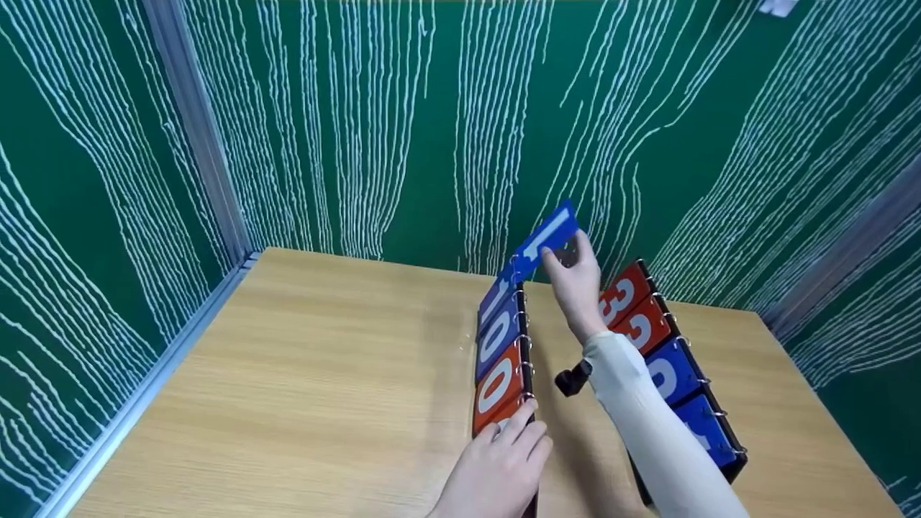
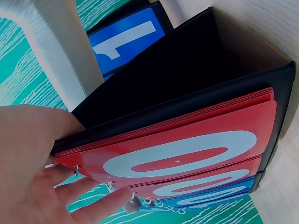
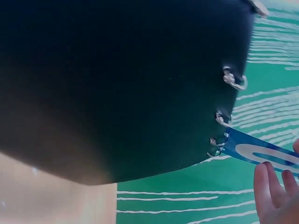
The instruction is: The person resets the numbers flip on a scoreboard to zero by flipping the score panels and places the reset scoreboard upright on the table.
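My left grip (image 1: 500, 457) holds the near end of the flip scoreboard (image 1: 496, 342) on the bench (image 1: 345, 345), presumably to steady it; my right grip (image 1: 580, 284) pinches a blue card (image 1: 548, 236) raised at its far end; the head view shows the card's 1, only the right wrist view its 0.

On the table (image 1: 324, 374), 1 flip scoreboard (image 1: 498, 344) stands left of a 2nd scoreboard (image 1: 682, 368).
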The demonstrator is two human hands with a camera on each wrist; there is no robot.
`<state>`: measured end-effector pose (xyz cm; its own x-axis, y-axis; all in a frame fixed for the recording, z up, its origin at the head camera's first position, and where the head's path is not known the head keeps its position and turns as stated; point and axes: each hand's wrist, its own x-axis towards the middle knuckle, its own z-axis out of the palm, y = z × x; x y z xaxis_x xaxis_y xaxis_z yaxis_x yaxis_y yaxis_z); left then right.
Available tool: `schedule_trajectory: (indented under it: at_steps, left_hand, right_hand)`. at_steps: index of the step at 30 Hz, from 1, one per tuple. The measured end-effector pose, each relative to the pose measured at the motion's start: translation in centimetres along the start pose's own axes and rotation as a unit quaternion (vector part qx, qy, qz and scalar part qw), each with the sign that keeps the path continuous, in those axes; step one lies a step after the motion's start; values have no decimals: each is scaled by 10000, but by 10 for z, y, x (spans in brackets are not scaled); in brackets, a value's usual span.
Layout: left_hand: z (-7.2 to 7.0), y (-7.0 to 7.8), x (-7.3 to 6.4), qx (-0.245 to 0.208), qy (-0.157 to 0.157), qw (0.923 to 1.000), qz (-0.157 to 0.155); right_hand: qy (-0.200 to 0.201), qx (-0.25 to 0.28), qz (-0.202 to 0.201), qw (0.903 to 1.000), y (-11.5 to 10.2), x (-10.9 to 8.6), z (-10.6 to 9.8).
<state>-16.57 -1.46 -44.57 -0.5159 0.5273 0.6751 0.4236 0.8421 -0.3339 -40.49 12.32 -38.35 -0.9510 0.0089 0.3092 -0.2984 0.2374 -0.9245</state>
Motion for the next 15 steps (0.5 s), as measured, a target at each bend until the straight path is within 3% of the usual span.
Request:
schedule_trajectory:
  at_steps: [8,11,15]
  left_hand:
    - [-4,-4,2,-180,-390,9990,98]
    - [-5,-3,2,-310,-593,9977,87]
    - [-7,-2,1,-488,-969,9940,122]
  right_hand:
    - [-465,-798,-861,9920,-4,7,23]
    - [-776,-1238,-1148,9826,1,9,31]
    - [-1187,-2088,-1342,9614,9,10,36]
